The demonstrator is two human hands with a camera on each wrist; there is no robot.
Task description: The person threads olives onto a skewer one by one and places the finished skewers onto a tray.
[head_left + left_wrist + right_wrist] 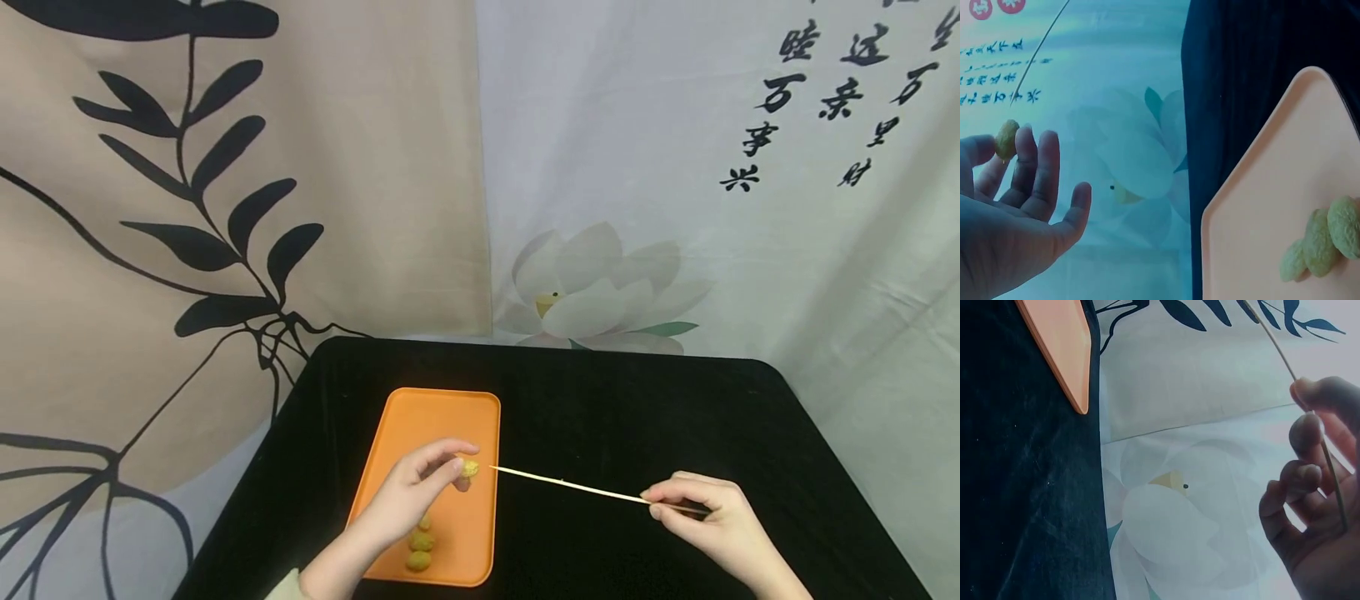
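My left hand (pixel 416 483) pinches a wrinkled yellow oval piece (pixel 1007 140) between thumb and fingers, above an orange tray (pixel 446 417). The other fingers of that hand are spread in the left wrist view. In my right hand (pixel 716 512) is a thin wooden skewer (pixel 577 485), held between thumb and fingers with its back end lying across the palm. Its pointed tip faces the oval piece, a short gap away in the head view. Several similar wrinkled oval pieces (pixel 421 542) lie in a row on the near part of the tray, partly hidden by the left forearm.
The tray lies on a table with a black cloth (pixel 600 400), left of its middle. Behind the table hang a beige curtain with dark leaf prints (pixel 390 167) and a white curtain with a lotus and black characters (pixel 615 150).
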